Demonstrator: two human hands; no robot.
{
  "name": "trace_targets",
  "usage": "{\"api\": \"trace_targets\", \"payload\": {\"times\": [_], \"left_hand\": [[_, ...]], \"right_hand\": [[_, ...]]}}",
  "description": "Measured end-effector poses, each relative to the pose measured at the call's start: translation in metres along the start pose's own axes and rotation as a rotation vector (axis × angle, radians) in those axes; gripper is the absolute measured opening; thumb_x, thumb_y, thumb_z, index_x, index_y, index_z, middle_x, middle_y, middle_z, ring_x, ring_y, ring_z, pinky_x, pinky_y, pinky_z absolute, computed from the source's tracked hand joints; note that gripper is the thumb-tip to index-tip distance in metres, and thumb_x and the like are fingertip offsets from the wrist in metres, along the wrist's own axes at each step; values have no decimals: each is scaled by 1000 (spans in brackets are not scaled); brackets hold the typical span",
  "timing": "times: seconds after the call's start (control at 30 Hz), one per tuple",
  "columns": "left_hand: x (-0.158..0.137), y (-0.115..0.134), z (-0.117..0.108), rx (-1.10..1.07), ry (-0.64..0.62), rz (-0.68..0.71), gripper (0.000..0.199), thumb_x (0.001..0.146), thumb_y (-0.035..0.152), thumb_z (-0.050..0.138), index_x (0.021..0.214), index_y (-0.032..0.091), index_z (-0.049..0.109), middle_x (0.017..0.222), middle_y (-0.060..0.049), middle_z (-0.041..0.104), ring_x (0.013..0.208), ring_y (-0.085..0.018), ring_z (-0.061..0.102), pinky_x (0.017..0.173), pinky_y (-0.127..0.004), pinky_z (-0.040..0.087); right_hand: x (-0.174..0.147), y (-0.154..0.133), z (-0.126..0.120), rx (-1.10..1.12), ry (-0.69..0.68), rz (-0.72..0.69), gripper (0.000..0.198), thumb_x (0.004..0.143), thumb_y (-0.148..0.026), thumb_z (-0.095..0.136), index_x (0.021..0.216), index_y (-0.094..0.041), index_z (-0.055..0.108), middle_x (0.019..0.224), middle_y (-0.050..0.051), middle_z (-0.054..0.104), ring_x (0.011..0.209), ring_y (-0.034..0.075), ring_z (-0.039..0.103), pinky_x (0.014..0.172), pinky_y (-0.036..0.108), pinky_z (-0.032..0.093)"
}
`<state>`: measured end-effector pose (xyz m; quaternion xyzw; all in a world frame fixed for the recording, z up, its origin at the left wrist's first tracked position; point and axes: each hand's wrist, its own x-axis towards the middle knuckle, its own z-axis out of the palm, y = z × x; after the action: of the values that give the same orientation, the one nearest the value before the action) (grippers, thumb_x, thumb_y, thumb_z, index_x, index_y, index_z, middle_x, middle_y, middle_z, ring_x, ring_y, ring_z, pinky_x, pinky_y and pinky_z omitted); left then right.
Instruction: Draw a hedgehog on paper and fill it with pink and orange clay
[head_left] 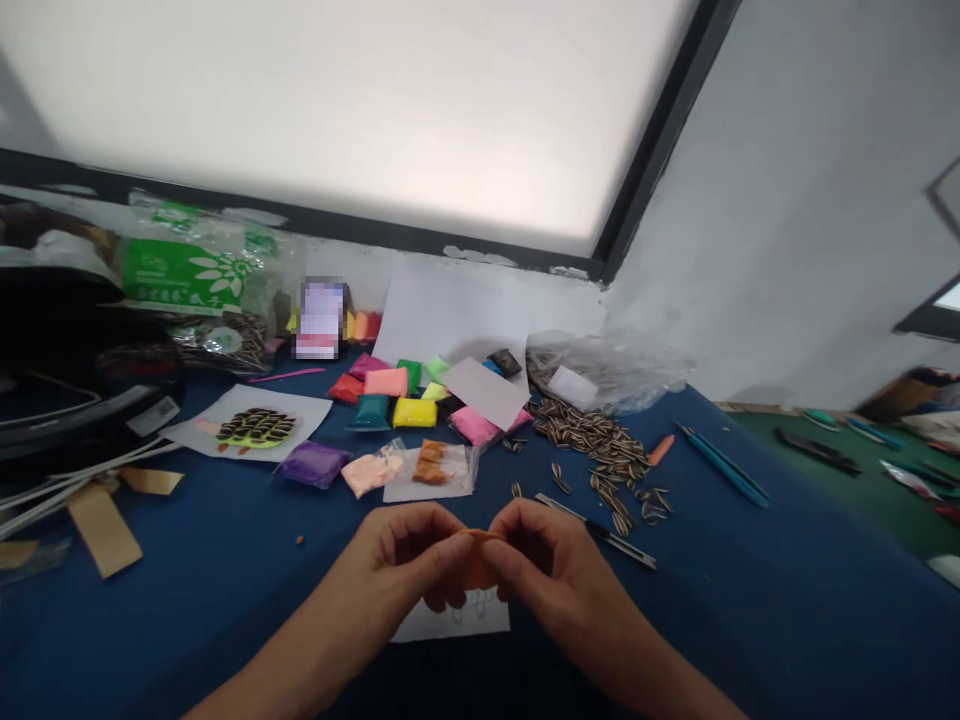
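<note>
A flattened piece of orange modelling clay [480,568] is pinched between my left hand [412,555] and my right hand [544,560], thumbs on its near face. Both hands are closed on its edges, above a white paper with a pencil drawing [487,618]; they hide part of that sheet. Just beyond my hands lies an opened packet of orange-brown clay [433,463], with a pale peach clay packet [371,470] on its left. A utility knife [607,535] lies beside my right hand, near loose striped sunflower seeds [585,435].
Several coloured clay packets [415,412] lie toward the wall. A paper with a seed-covered clay figure [259,428] is at left, near a green seed bag [187,275] and a phone [320,318]. Blue tweezers [724,465] lie right. Tape pieces [105,530] and cables are at left.
</note>
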<state>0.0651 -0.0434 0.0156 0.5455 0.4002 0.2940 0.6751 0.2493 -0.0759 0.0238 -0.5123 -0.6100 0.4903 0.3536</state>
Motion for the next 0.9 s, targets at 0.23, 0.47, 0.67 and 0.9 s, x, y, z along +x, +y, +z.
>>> {"api": "trace_targets", "payload": {"times": [0.23, 0.47, 0.67, 0.9], "left_hand": [[0, -3, 0, -67, 1, -17, 50, 76, 66, 72, 71, 16, 69, 65, -1, 68, 60, -14, 59, 59, -25, 48], [3, -8, 0, -147, -16, -82, 46, 62, 52, 89, 86, 17, 71, 66, 2, 69, 55, -13, 60, 57, -24, 47], [-1, -7, -1, -127, -22, -97, 34, 66, 44, 86, 72, 18, 66, 59, 4, 64, 53, -13, 59, 57, -25, 46], [5, -13, 0, -126, -46, -71, 35, 61, 41, 87, 77, 17, 67, 66, 4, 67, 51, -10, 58, 53, -23, 45]], "right_hand": [[-1, -2, 1, 70, -57, -15, 25, 96, -40, 62, 86, -17, 60, 74, 0, 63, 68, 13, 58, 64, 25, 48], [2, -3, -1, 157, 34, -11, 35, 91, -52, 67, 82, -19, 58, 73, -3, 56, 63, 12, 54, 60, 25, 49], [2, -3, 1, 194, 33, 15, 34, 90, -51, 68, 95, -18, 60, 79, -1, 61, 63, 12, 56, 60, 24, 49], [3, -2, 0, 189, 5, 22, 33, 89, -49, 69, 84, -17, 64, 73, -2, 60, 62, 12, 54, 58, 24, 48]]}}
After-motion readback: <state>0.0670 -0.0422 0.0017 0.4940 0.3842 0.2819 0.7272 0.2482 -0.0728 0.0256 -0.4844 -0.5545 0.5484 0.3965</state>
